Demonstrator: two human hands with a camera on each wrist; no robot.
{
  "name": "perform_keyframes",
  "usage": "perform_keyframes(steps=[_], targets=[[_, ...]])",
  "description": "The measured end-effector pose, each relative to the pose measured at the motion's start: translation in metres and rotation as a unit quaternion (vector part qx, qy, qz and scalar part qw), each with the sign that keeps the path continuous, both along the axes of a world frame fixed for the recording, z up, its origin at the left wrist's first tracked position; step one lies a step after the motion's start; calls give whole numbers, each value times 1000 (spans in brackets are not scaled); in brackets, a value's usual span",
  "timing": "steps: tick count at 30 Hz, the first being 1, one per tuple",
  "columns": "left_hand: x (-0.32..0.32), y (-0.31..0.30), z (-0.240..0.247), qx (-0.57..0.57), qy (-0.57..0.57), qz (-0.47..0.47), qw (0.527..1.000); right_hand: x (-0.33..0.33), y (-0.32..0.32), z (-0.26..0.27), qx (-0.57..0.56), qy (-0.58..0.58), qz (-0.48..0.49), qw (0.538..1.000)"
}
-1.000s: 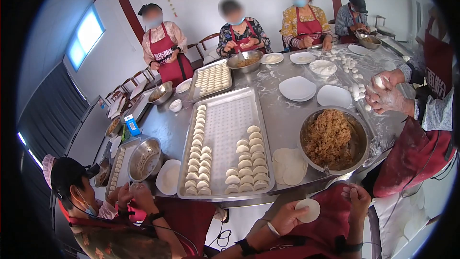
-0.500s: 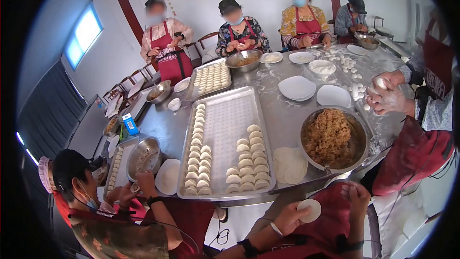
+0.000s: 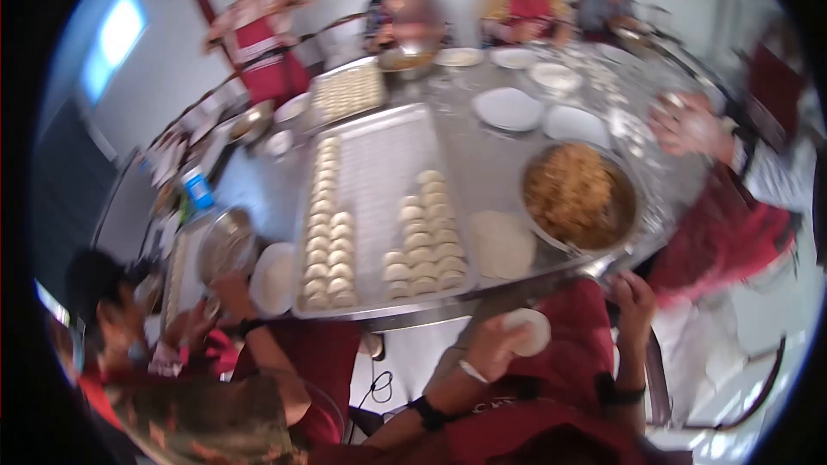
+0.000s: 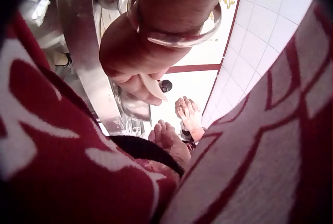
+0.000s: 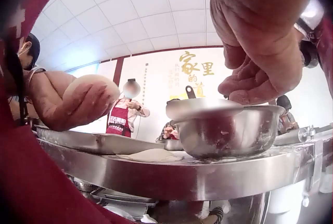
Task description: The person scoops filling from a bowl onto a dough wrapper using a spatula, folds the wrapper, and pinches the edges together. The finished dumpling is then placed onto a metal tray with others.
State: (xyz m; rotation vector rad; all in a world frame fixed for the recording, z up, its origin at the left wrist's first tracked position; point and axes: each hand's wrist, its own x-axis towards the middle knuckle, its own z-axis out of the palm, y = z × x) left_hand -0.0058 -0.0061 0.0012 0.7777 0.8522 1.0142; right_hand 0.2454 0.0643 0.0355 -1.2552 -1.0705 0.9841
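My left hand (image 3: 495, 349) pinches a round, flat dough wrapper (image 3: 528, 332) between thumb and fingers, below the table edge. The left wrist view shows the wrapper (image 4: 151, 87) edge-on in the left hand (image 4: 136, 60). Over the apron at the right, my right hand (image 3: 634, 303) is raised with loosely bent fingers and nothing visible in it; in the right wrist view, this hand (image 5: 260, 52) appears above the metal bowl (image 5: 229, 135). That bowl (image 3: 636, 220) contains brown filling (image 3: 570, 189). Overlapping wrappers (image 3: 502, 245) lie left of it.
A large metal tray (image 3: 370, 168) carries rows of folded dumplings (image 3: 420, 241). White plates (image 3: 508, 109) stand beyond. At the lower left, a person (image 3: 103, 319) works near another bowl (image 3: 226, 245); floury hands (image 3: 689, 125) show at the right. Others stand across the table.
The head view has shifted and blurred, so the table and its contents appear higher and farther left. My left hand still pinches the wrapper. The lower-left neighbour's hand has reached toward a bowl.
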Motion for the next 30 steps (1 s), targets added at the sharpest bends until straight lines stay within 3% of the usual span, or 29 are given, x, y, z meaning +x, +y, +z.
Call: perform_keyframes(steps=[1,2,3,4,5,8,10,14,15,18,19,22,24,25,28,29,30], targets=[[-5,-6,-9,48,55,14,997,-2,-3,10,-6,-15,-18,1000],[-11,-8,-5,42,35,28,998,-1,-3,13,21,-28,-18,999],[-13,-13,2,-9,-48,58,997,5,-2,11,3,-163,-53,985],[-12,-13,10,-51,-130,82,987,2,-8,29,55,-193,-63,978],[-11,-14,12,-74,-169,94,978,5,-3,24,125,-200,-78,969],[-9,-11,-1,-91,-189,105,972,5,-7,52,121,-151,-65,979],[-7,-12,9,-93,-173,63,979,10,-4,46,89,-97,-45,990],[12,-6,30,-74,-133,46,987,20,0,66,121,-96,-17,988],[8,1,2,-83,-123,57,987,22,-1,70,109,-88,-16,990],[13,-2,-2,-15,-60,26,998,28,3,65,106,-91,-7,990],[14,-4,4,57,50,14,997,28,7,60,117,-94,-4,989],[9,-3,16,-27,-25,27,999,30,14,60,125,-94,4,988],[5,-2,22,176,181,16,968,30,21,63,124,-92,-7,988],[3,1,22,276,279,9,920,30,26,61,128,-92,-19,987],[7,6,27,251,280,-13,927,40,35,65,161,-157,-65,972],[10,8,31,177,229,-11,957,42,38,67,166,-190,-74,965],[11,12,31,98,179,-4,979,42,45,62,148,-66,-50,986]])
